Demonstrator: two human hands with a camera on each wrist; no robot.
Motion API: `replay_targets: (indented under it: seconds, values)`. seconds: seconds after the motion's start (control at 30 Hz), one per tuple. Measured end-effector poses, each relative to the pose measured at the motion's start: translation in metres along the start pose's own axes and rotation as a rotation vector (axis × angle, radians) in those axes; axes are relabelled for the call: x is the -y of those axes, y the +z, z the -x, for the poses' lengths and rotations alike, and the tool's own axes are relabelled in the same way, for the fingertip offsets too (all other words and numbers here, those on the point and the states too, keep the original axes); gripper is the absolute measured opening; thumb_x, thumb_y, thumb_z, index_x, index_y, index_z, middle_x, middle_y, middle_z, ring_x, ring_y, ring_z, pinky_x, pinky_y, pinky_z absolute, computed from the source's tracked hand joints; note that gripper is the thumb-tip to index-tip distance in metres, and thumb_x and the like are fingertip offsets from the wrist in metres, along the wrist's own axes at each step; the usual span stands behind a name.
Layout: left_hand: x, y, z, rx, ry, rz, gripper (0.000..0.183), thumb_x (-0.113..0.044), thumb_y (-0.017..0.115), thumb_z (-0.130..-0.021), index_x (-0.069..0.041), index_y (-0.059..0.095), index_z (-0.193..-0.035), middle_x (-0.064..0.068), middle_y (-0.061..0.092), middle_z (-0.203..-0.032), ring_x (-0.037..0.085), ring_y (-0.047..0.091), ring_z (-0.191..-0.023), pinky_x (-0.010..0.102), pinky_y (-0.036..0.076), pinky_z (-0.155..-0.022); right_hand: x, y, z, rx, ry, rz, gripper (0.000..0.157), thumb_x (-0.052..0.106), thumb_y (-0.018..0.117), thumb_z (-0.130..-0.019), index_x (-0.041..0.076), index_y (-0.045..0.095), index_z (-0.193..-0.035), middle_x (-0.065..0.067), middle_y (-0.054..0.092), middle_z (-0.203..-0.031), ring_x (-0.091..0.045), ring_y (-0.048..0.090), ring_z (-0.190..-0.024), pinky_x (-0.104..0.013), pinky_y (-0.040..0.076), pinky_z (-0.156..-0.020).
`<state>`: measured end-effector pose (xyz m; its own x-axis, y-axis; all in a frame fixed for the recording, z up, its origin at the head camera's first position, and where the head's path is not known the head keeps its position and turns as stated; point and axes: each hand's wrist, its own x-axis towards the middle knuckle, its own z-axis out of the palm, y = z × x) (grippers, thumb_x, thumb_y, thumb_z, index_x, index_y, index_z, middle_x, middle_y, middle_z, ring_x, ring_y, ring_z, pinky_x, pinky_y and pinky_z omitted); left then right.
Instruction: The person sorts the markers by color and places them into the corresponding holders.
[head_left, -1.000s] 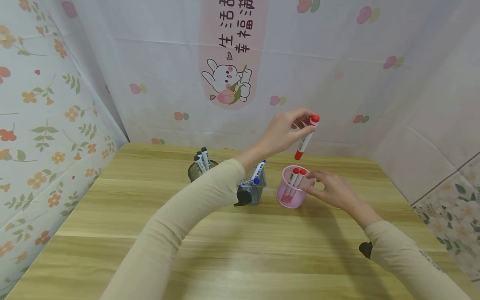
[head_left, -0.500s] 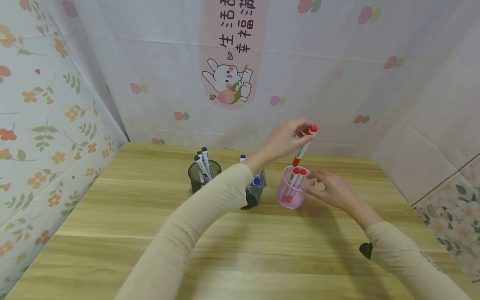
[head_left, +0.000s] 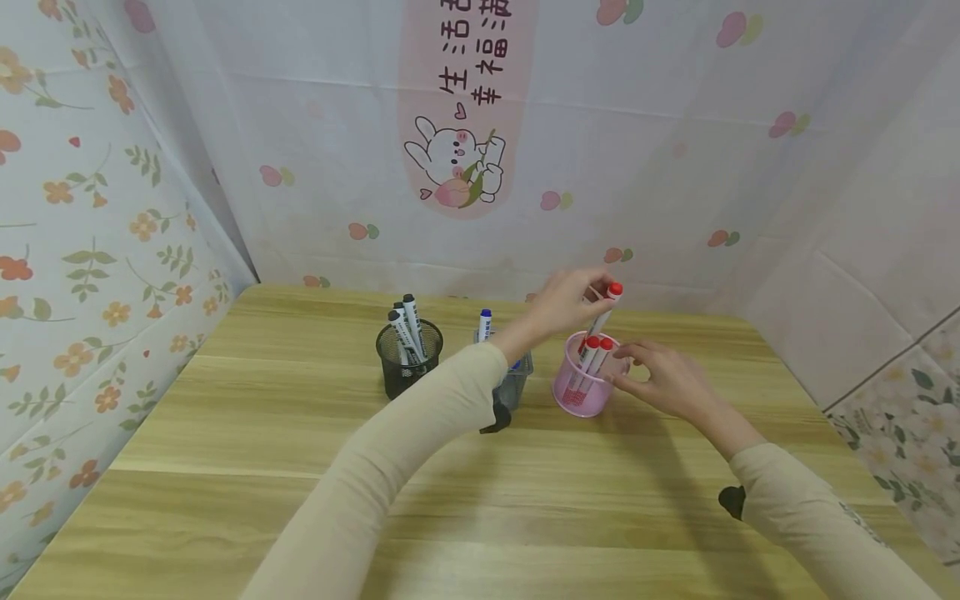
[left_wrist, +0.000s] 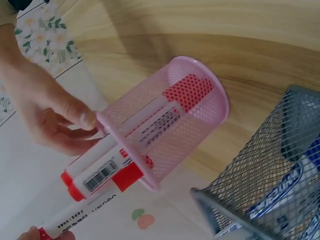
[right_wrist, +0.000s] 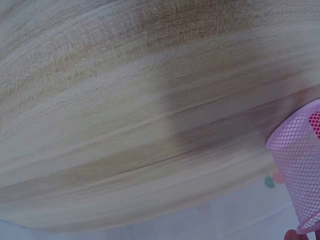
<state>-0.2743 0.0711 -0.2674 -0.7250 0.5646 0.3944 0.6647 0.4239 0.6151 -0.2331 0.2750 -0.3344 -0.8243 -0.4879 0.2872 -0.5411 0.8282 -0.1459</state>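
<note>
My left hand (head_left: pixel 568 302) pinches a red-capped whiteboard marker (head_left: pixel 602 320) near its upper end. The marker's lower red tip is at the mouth of a pink mesh pen holder (head_left: pixel 582 405), just inside the rim in the head view. Two more red markers (left_wrist: pixel 107 167) stand in that holder, leaning together. At the holder's right side, my right hand (head_left: pixel 660 377) grips the rim between thumb and fingers. The right wrist view catches only part of the pink holder (right_wrist: pixel 300 175) and some fingertips at its lower edge.
Left of the pink holder stands a grey mesh holder (head_left: pixel 513 390) with blue markers (head_left: pixel 485 323), partly behind my left forearm. A round black mesh holder (head_left: pixel 401 382) with several black-capped markers (head_left: pixel 406 332) is farther left. Behind the wooden table (head_left: pixel 225 433) hangs a patterned curtain (head_left: pixel 322 150).
My left hand has lowered the red marker from above the pink holder into its mouth. The right hand stays at the rim.
</note>
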Motion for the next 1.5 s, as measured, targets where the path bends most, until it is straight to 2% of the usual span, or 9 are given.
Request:
replay_targets:
  seconds: [0.3, 0.6, 1.07, 1.5]
  values:
    - [0.009, 0.011, 0.009, 0.057, -0.056, -0.005, 0.021, -0.017, 0.058, -0.086, -0.007, 0.058, -0.105, 0.001, 0.060, -0.095, 0.008, 0.057, -0.085, 0.013, 0.041, -0.069, 0.000, 0.002, 0.001, -0.003, -0.011, -0.008, 0.040, 0.037, 0.065, -0.078, 0.006, 0.062, -0.103, -0.013, 0.059, -0.105, -0.027, 0.058, -0.085, -0.044, 0.047, -0.066]
    - [0.016, 0.020, 0.017, 0.143, -0.125, 0.001, 0.022, -0.017, 0.057, -0.087, -0.007, 0.057, -0.106, 0.000, 0.059, -0.096, 0.009, 0.056, -0.086, 0.012, 0.042, -0.068, -0.001, 0.002, 0.002, -0.022, -0.026, -0.018, 0.039, 0.035, 0.065, -0.078, 0.005, 0.062, -0.103, -0.014, 0.059, -0.104, -0.028, 0.058, -0.085, -0.044, 0.046, -0.066]
    - [0.017, 0.022, 0.018, 0.160, -0.125, -0.010, 0.023, -0.020, 0.057, -0.087, -0.007, 0.058, -0.105, 0.000, 0.060, -0.094, 0.009, 0.055, -0.086, 0.013, 0.042, -0.068, -0.001, 0.001, 0.000, -0.006, -0.020, 0.000, 0.040, 0.033, 0.065, -0.079, 0.003, 0.061, -0.105, -0.016, 0.058, -0.105, -0.030, 0.058, -0.086, -0.046, 0.046, -0.066]
    - [0.021, 0.019, 0.020, 0.157, -0.135, -0.028, 0.019, -0.025, 0.055, -0.088, -0.010, 0.062, -0.095, -0.005, 0.059, -0.084, 0.005, 0.054, -0.079, 0.015, 0.041, -0.067, 0.000, 0.000, 0.001, -0.008, -0.024, 0.000, 0.040, 0.033, 0.065, -0.079, 0.002, 0.061, -0.104, -0.016, 0.058, -0.104, -0.030, 0.058, -0.084, -0.044, 0.047, -0.064]
